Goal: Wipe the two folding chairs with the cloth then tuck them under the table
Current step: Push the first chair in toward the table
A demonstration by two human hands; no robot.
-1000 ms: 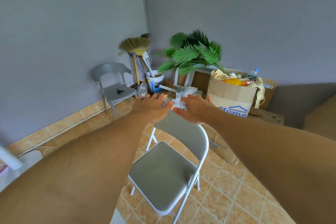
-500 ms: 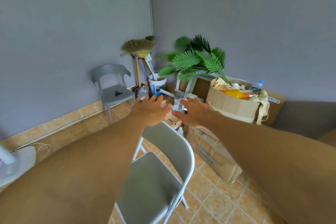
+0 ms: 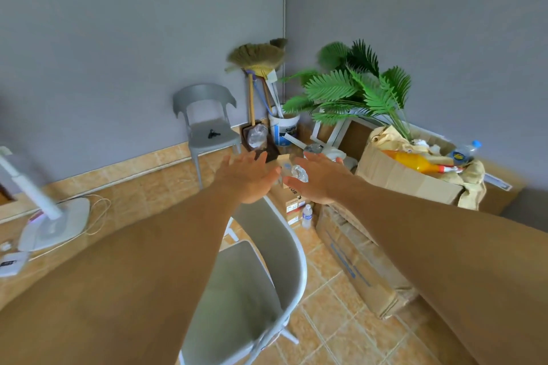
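Observation:
One grey folding chair (image 3: 267,275) stands on the tiled floor right below my arms, its seat partly hidden under my left forearm. My left hand (image 3: 246,178) and my right hand (image 3: 320,179) reach out side by side just above the top edge of its backrest, palms down and fingers spread. Neither hand grips anything, and I cannot tell whether they touch the backrest. No cloth, second folding chair or table shows in the head view.
A grey plastic chair (image 3: 207,127) stands by the left wall. Brooms (image 3: 255,59), a white bucket (image 3: 283,129) and a green plant (image 3: 353,89) fill the corner. Cardboard boxes (image 3: 406,181) sit close on the right. A white fan base (image 3: 53,225) with its cable is at the left.
The folding chair has come closer to me and sits lower in view. Both hands stay spread over its backrest, and my view has tilted up towards the corner.

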